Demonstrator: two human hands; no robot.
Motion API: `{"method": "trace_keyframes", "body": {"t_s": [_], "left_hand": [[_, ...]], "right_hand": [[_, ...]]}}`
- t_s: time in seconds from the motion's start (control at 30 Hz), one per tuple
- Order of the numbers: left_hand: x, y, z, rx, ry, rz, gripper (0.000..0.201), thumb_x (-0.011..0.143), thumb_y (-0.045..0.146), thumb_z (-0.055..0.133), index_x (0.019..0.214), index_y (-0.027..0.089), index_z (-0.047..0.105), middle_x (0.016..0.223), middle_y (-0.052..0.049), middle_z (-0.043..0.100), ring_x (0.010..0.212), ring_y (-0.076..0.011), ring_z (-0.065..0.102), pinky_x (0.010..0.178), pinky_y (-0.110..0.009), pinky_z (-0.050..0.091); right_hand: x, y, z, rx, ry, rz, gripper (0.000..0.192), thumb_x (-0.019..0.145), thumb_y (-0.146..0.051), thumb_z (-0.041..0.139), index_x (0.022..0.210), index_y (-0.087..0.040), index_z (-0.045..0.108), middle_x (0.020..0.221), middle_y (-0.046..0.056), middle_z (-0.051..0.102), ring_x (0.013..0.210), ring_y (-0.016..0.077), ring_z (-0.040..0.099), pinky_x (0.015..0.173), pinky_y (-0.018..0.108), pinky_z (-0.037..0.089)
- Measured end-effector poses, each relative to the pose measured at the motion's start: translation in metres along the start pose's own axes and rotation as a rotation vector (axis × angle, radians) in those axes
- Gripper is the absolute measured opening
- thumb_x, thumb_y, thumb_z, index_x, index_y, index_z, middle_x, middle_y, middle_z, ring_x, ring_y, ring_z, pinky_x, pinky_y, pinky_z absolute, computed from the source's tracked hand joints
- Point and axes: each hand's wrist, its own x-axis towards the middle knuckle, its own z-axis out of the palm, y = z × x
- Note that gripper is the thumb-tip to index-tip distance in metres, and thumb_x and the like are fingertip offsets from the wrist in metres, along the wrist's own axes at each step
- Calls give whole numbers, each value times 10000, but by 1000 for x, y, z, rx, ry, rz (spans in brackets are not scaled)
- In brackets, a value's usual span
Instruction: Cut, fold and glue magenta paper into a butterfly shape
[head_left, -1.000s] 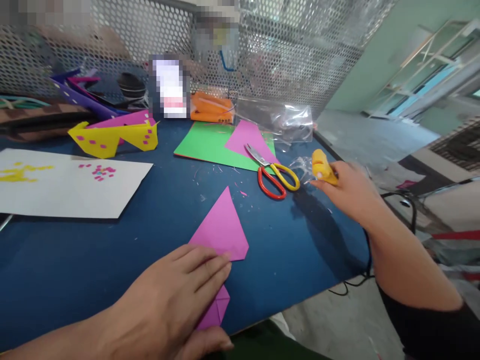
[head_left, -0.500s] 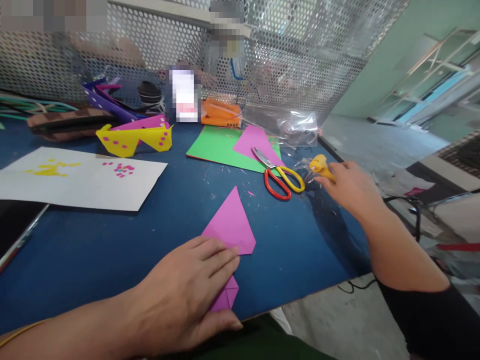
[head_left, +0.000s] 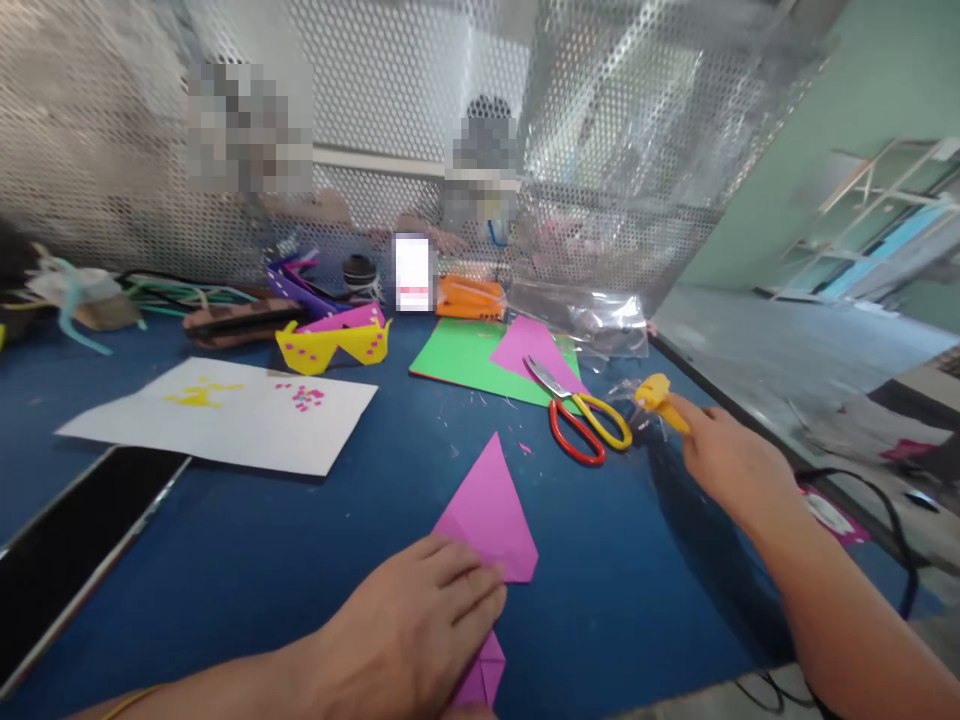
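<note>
My left hand (head_left: 420,630) lies flat, fingers stretched out, over a folded pink paper (head_left: 491,510), pressing it to the blue table. The paper's pointed end shows beyond the fingers, and a creased part shows near the thumb; the middle is hidden under the hand. At the right, my right hand (head_left: 735,465) is closed round a small yellow plastic tool (head_left: 667,405) with a rounded head, its exact kind unclear. Just left of that tool rest scissors (head_left: 577,410) with one red and one yellow handle loop, partly over a pink sheet (head_left: 536,350) on green paper (head_left: 461,350).
Yellow paper glasses (head_left: 330,347) with pink spots stand at the back left. A white sheet (head_left: 247,440) carries yellow and pink bits. A dark flat panel (head_left: 82,550) lies at the left. Clear plastic packaging (head_left: 600,320) and an orange object (head_left: 471,298) sit along the perforated screen.
The view has tilted up and shifted left, so things on the table appear lower and further right. My left hand stays on the pink paper, and my right hand still holds the yellow tool.
</note>
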Motion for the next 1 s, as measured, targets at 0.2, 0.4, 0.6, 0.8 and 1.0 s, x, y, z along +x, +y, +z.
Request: {"method": "trace_keyframes", "body": {"t_s": [0.2, 0.4, 0.6, 0.8, 1.0], "left_hand": [[-4, -9, 25, 113, 142, 77, 230, 957, 248, 531, 1130, 158, 651, 1131, -11, 767, 917, -185, 674, 808, -327, 502], [0, -14, 33, 137, 297, 123, 222, 1024, 190, 441, 1022, 147, 659, 1018, -1, 777, 834, -155, 657, 725, -292, 478], [0, -15, 36, 135, 328, 121, 233, 1035, 212, 432, 1015, 151, 656, 999, 3, 775, 827, -154, 651, 719, -291, 478], [-6, -16, 40, 156, 241, 124, 147, 1008, 233, 521, 1032, 161, 647, 1037, -3, 767, 866, -157, 657, 743, -296, 481], [-10, -16, 44, 182, 115, 107, 178, 991, 303, 558, 1060, 173, 657, 1034, -52, 755, 902, -167, 651, 774, -285, 495]], "right_hand": [[6, 4, 9, 17, 86, -70, 393, 952, -129, 355, 1239, -152, 623, 887, 114, 656, 714, 258, 677, 607, 346, 475], [-4, 4, 6, 39, 129, -136, 328, 971, -224, 372, 1197, -171, 604, 930, 155, 670, 763, 327, 692, 638, 440, 534], [-10, 1, 3, 110, 131, -113, 279, 967, -260, 382, 1161, -241, 582, 1002, 165, 674, 821, 347, 708, 678, 465, 562], [-10, 12, 10, 80, 125, -46, 325, 994, -359, 312, 1090, -274, 611, 962, 184, 662, 770, 360, 714, 657, 486, 549], [-9, 20, 16, 128, 52, 71, 316, 971, -366, 361, 804, -319, 625, 749, 128, 679, 670, 347, 711, 557, 475, 503]]}}
